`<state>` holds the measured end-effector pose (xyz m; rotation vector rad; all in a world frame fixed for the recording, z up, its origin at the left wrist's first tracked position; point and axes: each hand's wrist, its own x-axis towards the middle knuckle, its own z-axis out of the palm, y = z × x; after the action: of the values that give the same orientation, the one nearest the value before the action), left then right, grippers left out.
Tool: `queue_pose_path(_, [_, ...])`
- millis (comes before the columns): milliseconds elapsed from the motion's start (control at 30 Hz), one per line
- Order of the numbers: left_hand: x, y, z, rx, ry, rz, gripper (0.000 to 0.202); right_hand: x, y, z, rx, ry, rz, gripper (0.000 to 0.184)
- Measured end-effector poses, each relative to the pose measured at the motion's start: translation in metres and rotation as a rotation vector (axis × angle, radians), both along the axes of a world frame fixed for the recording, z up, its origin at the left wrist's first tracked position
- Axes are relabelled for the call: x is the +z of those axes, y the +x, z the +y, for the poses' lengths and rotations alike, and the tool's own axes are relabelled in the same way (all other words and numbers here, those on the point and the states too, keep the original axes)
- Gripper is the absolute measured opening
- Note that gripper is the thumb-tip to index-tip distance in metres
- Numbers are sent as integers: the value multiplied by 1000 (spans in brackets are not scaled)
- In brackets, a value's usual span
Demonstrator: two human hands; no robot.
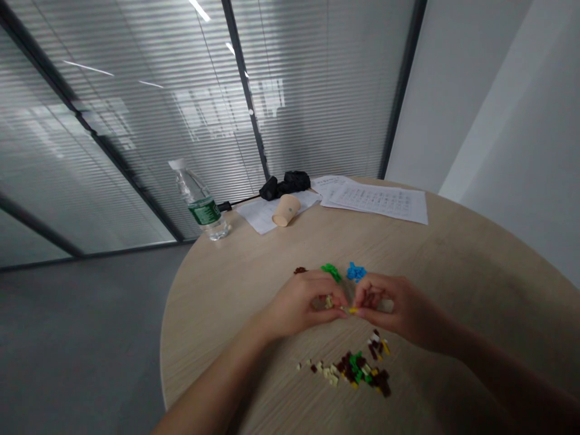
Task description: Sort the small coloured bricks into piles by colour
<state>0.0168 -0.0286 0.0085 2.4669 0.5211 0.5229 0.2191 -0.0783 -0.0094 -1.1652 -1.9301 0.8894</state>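
Observation:
My left hand point(303, 305) and my right hand point(399, 308) meet over the table, fingertips almost touching. Between my right thumb and fingers is a small yellow toy brick point(352, 310). My left hand pinches a tiny cream piece beside it, partly hidden by the fingers. Cream bricks point(328, 301) show behind the left fingers. Just beyond the hands lie a blue brick pile point(356, 271), a green brick pile point(331, 271) and a dark brown brick pile point(299, 270). Closer to me spreads a mixed pile point(357, 368) of brown, green, cream and yellow bricks.
The round wooden table point(217, 302) carries a water bottle point(203, 208) at its far left. A paper cup point(286, 210) lies tipped over by a black bundle point(294, 182). Printed sheets point(376, 201) rest along the back edge. Behind stands a glass partition with blinds point(326, 90).

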Motion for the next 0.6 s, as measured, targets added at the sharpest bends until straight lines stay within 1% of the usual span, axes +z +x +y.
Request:
queue_pose_path(100, [-4, 3, -1, -7, 12, -24, 11, -1, -2, 0, -7, -57, 67, 6])
queue_pose_path(200, [-5, 5, -2, 7, 17, -22, 12, -3, -3, 0, -9, -85, 95, 8])
queue_pose_path(333, [0, 4, -3, 6, 30, -8, 10, -3, -6, 0, -9, -99, 118, 8])
queue_pose_path(433, [5, -3, 2, 49, 34, 18, 6, -3, -6, 0, -28, -91, 98, 7])
queue_pose_path(500, [10, -12, 7, 104, 40, 70, 4, -4, -4, 1, -61, -72, 92, 7])
queue_pose_path(600, [15, -26, 16, 172, 51, 240, 8, -5, 0, 3, -106, -45, 94, 8])
